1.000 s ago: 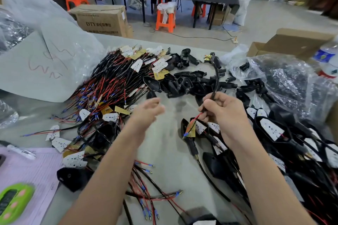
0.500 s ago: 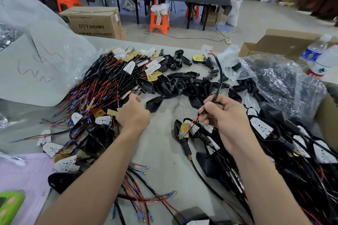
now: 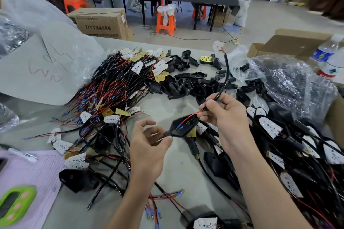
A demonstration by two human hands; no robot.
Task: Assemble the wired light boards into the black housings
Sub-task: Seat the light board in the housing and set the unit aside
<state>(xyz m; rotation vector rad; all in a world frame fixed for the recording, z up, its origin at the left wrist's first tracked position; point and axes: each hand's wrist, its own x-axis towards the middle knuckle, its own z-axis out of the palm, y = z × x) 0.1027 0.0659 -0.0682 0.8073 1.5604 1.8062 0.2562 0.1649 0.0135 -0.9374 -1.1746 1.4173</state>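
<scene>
- Black housing (image 3: 184,126) above desk (image 3: 177,171), stem pinched by left hand (image 3: 149,147).
- Right hand (image 3: 226,117) grips light-board cable (image 3: 222,87), leads over housing cavity.
- Finished units (image 3: 270,126) piled right; many loose boards (image 3: 119,80) remain.

dty cardboard box (image 3: 101,22), orange stool (image 3: 165,22), 2 water bottles (image 3: 324,53) rt, green gadget (image 3: 15,203) on pink paper (image 3: 42,171)
</scene>
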